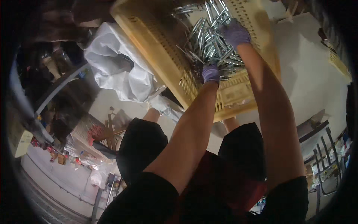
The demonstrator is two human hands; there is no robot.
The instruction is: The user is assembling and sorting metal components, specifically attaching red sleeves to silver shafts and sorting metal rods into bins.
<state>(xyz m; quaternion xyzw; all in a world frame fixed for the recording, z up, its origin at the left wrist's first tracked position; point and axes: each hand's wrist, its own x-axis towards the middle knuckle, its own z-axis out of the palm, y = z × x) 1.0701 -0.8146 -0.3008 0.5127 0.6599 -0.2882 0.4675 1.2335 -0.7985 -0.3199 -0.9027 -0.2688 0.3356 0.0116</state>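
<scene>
Both gloved hands dig into the yellow plastic crate (169,56) of metal rods (209,41): left hand (211,73) and right hand (235,33) each clench some rods.

Metal rods (209,41) in crate (149,33), sack (115,63) left

Both bare forearms stretched forward, left hand (211,73) and right hand (235,33) curled (purple-gloved)

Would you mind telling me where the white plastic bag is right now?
In the head view, the white plastic bag sits at upper left, directly beside the left wall of the yellow crate of metal rods, left of the left hand.
</scene>
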